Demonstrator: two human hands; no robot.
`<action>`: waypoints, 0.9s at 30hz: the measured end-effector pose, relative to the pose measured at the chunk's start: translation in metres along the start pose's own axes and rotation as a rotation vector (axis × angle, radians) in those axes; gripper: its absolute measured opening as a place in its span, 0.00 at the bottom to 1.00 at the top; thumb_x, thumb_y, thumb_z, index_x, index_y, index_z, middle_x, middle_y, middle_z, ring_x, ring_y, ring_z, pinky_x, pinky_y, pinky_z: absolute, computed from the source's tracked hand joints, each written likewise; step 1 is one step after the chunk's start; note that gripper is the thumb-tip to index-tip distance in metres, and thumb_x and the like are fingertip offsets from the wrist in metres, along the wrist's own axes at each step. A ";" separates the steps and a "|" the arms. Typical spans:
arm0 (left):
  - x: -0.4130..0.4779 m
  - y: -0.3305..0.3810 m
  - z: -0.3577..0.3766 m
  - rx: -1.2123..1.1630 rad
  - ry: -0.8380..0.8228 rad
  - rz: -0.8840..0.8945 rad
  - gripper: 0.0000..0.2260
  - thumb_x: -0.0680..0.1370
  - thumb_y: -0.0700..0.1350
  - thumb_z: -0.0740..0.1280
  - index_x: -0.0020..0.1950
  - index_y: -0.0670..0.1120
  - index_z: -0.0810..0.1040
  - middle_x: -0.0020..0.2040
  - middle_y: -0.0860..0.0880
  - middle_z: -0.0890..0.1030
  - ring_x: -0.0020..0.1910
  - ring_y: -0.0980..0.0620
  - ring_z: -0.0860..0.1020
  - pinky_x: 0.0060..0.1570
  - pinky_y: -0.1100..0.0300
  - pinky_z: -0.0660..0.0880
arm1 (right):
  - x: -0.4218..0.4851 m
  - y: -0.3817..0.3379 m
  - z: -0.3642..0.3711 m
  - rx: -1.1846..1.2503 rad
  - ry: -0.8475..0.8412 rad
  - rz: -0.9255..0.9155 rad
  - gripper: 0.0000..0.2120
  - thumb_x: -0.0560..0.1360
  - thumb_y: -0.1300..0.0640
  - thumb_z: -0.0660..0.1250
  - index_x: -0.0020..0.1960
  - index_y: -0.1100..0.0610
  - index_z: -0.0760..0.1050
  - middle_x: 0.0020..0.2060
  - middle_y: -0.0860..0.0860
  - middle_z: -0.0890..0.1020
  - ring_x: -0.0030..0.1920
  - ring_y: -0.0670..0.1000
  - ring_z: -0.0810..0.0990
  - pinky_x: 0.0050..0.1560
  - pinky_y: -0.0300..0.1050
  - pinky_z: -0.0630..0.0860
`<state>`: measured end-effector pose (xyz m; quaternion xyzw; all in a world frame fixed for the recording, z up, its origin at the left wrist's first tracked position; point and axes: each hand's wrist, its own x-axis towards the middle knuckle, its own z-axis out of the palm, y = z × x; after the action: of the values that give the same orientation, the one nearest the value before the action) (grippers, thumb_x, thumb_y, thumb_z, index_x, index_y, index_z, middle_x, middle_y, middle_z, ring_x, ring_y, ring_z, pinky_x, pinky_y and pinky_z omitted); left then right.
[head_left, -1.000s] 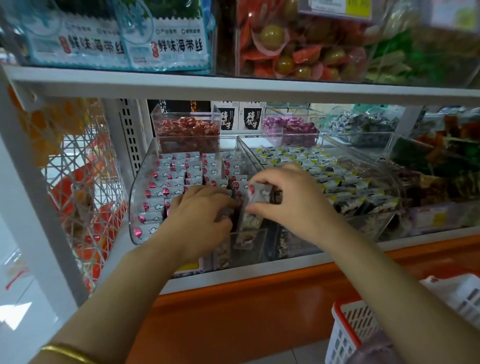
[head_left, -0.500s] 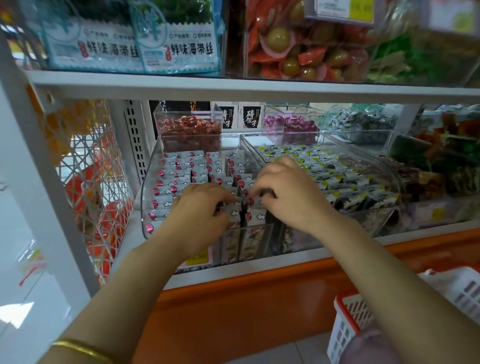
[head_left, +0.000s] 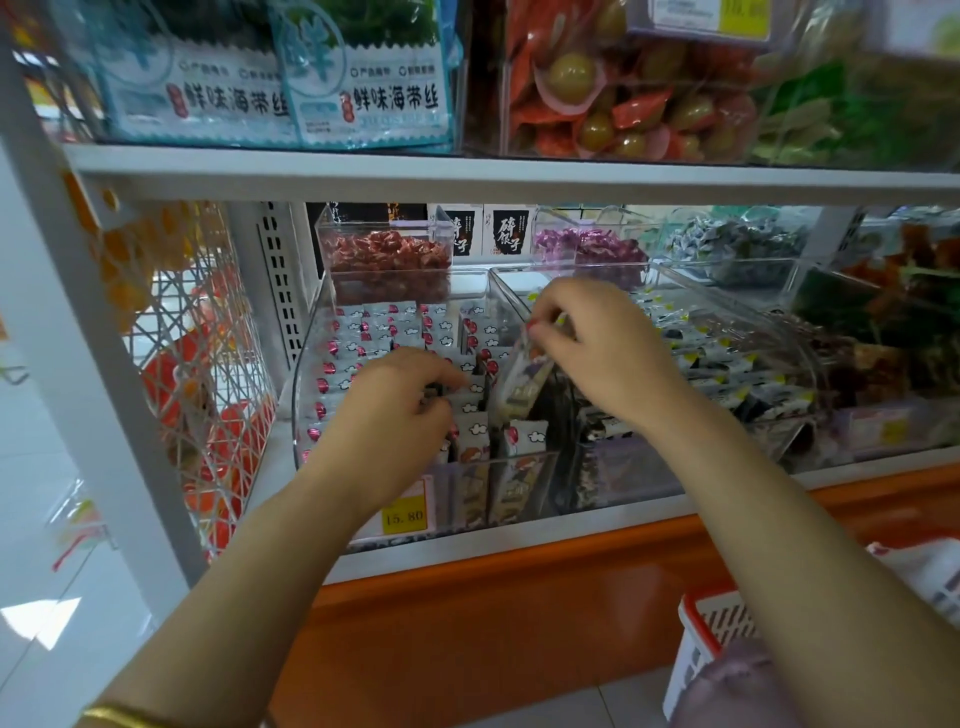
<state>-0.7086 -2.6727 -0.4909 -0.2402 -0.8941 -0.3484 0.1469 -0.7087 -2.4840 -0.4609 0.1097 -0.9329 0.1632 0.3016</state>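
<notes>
A clear plastic bin on a shop shelf holds rows of small white snack packets with red dots. My right hand pinches the top of one such packet and holds it tilted above the bin's front rows. My left hand reaches into the front of the same bin with curled fingers among the upright packets; whether it grips one is hidden.
A second clear bin of packets with yellow marks stands right of the first. Small tubs of wrapped sweets stand behind. A yellow price tag reads 15.80. A red and white basket sits low right. A white shelf board runs overhead.
My right hand has risen and lifted a packet out of the front rows, tilting it. My left hand stays low in the bin. The view has moved closer.
</notes>
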 end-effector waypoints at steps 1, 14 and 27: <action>0.000 0.001 -0.001 -0.029 0.024 -0.019 0.15 0.78 0.37 0.60 0.61 0.49 0.77 0.56 0.55 0.73 0.49 0.59 0.71 0.38 0.80 0.66 | -0.001 -0.001 -0.003 0.049 0.080 0.015 0.05 0.78 0.57 0.62 0.48 0.58 0.74 0.42 0.49 0.76 0.44 0.51 0.75 0.42 0.46 0.70; -0.008 0.004 -0.009 -0.636 0.043 -0.339 0.07 0.80 0.43 0.61 0.52 0.45 0.79 0.37 0.50 0.82 0.36 0.56 0.80 0.39 0.61 0.80 | -0.026 -0.016 0.001 1.052 0.165 0.494 0.03 0.78 0.65 0.61 0.46 0.63 0.73 0.37 0.56 0.77 0.28 0.44 0.78 0.29 0.38 0.78; -0.002 -0.007 -0.022 -1.485 0.143 -0.654 0.06 0.77 0.40 0.64 0.39 0.42 0.74 0.29 0.49 0.75 0.25 0.59 0.73 0.26 0.69 0.73 | -0.027 -0.016 0.002 1.744 -0.157 0.733 0.09 0.65 0.70 0.65 0.44 0.67 0.79 0.34 0.60 0.84 0.34 0.52 0.85 0.30 0.37 0.79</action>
<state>-0.7085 -2.6924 -0.4799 0.0212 -0.4433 -0.8901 -0.1034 -0.6833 -2.4961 -0.4749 0.0072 -0.4761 0.8791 -0.0204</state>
